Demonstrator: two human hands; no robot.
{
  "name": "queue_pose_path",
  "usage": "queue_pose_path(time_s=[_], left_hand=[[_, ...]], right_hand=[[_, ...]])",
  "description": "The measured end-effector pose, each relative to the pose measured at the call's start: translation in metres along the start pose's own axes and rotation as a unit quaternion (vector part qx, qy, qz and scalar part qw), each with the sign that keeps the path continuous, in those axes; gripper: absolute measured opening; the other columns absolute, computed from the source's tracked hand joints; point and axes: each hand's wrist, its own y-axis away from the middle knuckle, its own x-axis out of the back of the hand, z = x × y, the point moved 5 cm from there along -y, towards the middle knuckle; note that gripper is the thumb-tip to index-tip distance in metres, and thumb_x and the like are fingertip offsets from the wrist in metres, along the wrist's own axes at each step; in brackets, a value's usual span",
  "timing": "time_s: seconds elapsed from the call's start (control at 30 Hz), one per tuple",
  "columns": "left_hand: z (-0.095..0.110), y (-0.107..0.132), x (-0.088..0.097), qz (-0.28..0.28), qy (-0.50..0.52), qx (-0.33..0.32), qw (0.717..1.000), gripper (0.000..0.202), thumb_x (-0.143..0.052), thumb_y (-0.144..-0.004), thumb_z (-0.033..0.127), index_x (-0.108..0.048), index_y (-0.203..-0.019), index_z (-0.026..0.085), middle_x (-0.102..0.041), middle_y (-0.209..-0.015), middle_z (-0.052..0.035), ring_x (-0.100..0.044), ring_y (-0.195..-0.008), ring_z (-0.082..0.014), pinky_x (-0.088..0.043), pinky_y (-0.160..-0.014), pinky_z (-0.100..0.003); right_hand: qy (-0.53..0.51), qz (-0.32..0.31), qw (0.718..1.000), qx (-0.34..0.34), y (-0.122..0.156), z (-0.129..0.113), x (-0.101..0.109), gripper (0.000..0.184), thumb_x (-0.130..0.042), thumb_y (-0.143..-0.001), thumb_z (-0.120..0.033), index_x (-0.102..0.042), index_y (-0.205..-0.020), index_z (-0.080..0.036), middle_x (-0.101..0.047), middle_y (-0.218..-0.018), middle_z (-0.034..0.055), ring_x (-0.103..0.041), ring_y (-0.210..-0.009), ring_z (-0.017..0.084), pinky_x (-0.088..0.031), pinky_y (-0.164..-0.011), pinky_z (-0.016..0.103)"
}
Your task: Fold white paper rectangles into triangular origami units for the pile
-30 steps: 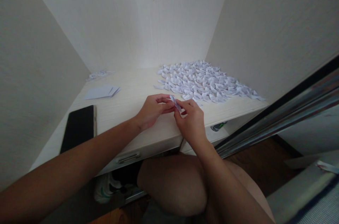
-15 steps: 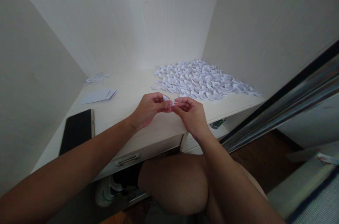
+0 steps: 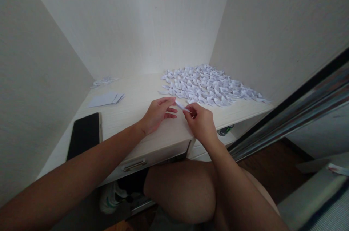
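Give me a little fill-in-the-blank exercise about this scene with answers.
The left hand and right hand hold one strip of white ____.
The flat black object lies nearer the ____ hand.
The folded pieces lie to the ____ of the flat sheets.
In height, the can sits ____ than the desktop.
Missing words: paper; left; right; lower.

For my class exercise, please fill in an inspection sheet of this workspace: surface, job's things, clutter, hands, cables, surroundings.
Surface: pale desk, with a drawer in front.
Job's things: small white paper piece between the hands; many folded paper pieces spread at back right; paper sheets at left.
Clutter: flat black-topped object at left; thin white scraps in the back left corner; can on the shelf below.
Hands: left hand and right hand each pinch one end of the paper.
Cables: nothing seen.
Surroundings: walls enclose the desk; shoe underneath.
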Motion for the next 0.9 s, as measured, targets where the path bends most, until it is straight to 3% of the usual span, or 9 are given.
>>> queue_pose_path(time_s=[0.1,0.23,0.37,0.47,0.57,0.67,0.8,0.83,0.9], left_hand=[[-0.001,-0.003,0.008,0.069,-0.033,-0.012,0.997,0.02,-0.075,-0.084,0.025,-0.069,-0.099,0.013,-0.069,-0.1,-0.0085,-0.066,-0.066,-0.0117,-0.051,-0.051,-0.021],[-0.003,-0.008,0.015,0.097,-0.087,-0.037,0.991,0.025,-0.079,-0.076,0.02,-0.067,-0.096,0.013,-0.066,-0.089,-0.0061,-0.066,-0.066,-0.0144,-0.051,-0.052,-0.024],[-0.003,-0.01,0.012,0.041,-0.233,-0.1,0.966,0.012,-0.072,-0.079,0.022,-0.069,-0.088,0.014,-0.065,-0.073,-0.0028,-0.058,-0.055,-0.0122,-0.043,-0.049,-0.023],[0.002,-0.003,0.001,-0.013,-0.345,-0.201,0.917,0.008,-0.067,-0.081,0.021,-0.071,-0.083,0.015,-0.063,-0.065,-0.0005,-0.055,-0.056,-0.0112,-0.041,-0.056,-0.024],[0.003,0.015,-0.019,-0.105,-0.385,-0.282,0.872,0.011,-0.062,-0.084,0.021,-0.072,-0.085,0.017,-0.054,-0.055,0.0044,-0.048,-0.051,-0.0097,-0.037,-0.056,-0.024],[-0.005,0.045,-0.047,-0.226,-0.417,-0.357,0.805,0.011,-0.061,-0.085,0.026,-0.069,-0.085,0.019,-0.058,-0.056,0.0034,-0.051,-0.05,-0.0105,-0.037,-0.055,-0.025],[-0.041,0.091,-0.085,-0.408,-0.472,-0.481,0.615,0.021,-0.062,-0.085,0.033,-0.062,-0.067,0.024,-0.072,-0.069,-0.0036,-0.062,-0.057,-0.0173,-0.037,-0.05,-0.033],[-0.053,0.098,-0.092,-0.444,-0.488,-0.482,0.577,0.024,-0.062,-0.087,0.036,-0.062,-0.065,0.024,-0.073,-0.072,-0.005,-0.063,-0.058,-0.0195,-0.036,-0.048,-0.035],[-0.074,0.103,-0.102,-0.513,-0.505,-0.432,0.543,0.029,-0.062,-0.086,0.041,-0.061,-0.06,0.026,-0.074,-0.074,-0.0067,-0.067,-0.06,-0.0223,-0.036,-0.043,-0.035]], right_hand=[[0.145,-0.009,0.989,0.024,-0.005,-0.002,-0.006,0.018,-0.063,-0.089,-0.018,-0.07,-0.105,-0.016,-0.073,-0.097,0.0114,-0.069,-0.083,0.023,-0.05,-0.078,0.035],[0.178,-0.011,0.984,0.021,-0.004,-0.004,-0.009,0.028,-0.066,-0.088,-0.02,-0.068,-0.115,-0.015,-0.07,-0.108,0.0138,-0.067,-0.083,0.023,-0.05,-0.078,0.035],[0.165,-0.018,0.986,-0.01,0.002,0.0,-0.005,0.022,-0.068,-0.085,-0.021,-0.07,-0.105,-0.014,-0.072,-0.095,0.0107,-0.066,-0.079,0.022,-0.05,-0.078,0.034],[0.151,-0.033,0.988,-0.024,0.002,0.002,-0.004,0.011,-0.068,-0.084,-0.021,-0.071,-0.093,-0.015,-0.072,-0.084,0.0077,-0.066,-0.076,0.021,-0.049,-0.076,0.033],[0.125,-0.04,0.991,-0.038,-0.002,0.003,-0.002,0.005,-0.067,-0.083,-0.021,-0.071,-0.083,-0.017,-0.072,-0.077,0.006,-0.067,-0.074,0.021,-0.048,-0.072,0.032],[0.071,-0.059,0.994,-0.065,-0.011,0.011,0.005,0.003,-0.071,-0.079,-0.02,-0.071,-0.08,-0.018,-0.072,-0.073,0.0043,-0.067,-0.07,0.02,-0.049,-0.07,0.031],[-0.005,-0.046,0.997,-0.068,-0.025,0.021,0.013,0.009,-0.074,-0.072,-0.021,-0.071,-0.08,-0.02,-0.074,-0.074,0.0034,-0.069,-0.07,0.02,-0.055,-0.074,0.035],[-0.031,-0.036,0.997,-0.066,-0.026,0.021,0.012,0.01,-0.075,-0.071,-0.02,-0.071,-0.08,-0.02,-0.075,-0.076,0.004,-0.07,-0.071,0.02,-0.056,-0.076,0.037],[-0.098,-0.026,0.993,-0.056,-0.026,0.013,0.001,0.012,-0.074,-0.07,-0.019,-0.071,-0.082,-0.02,-0.077,-0.081,0.0051,-0.072,-0.074,0.021,-0.059,-0.079,0.039]])
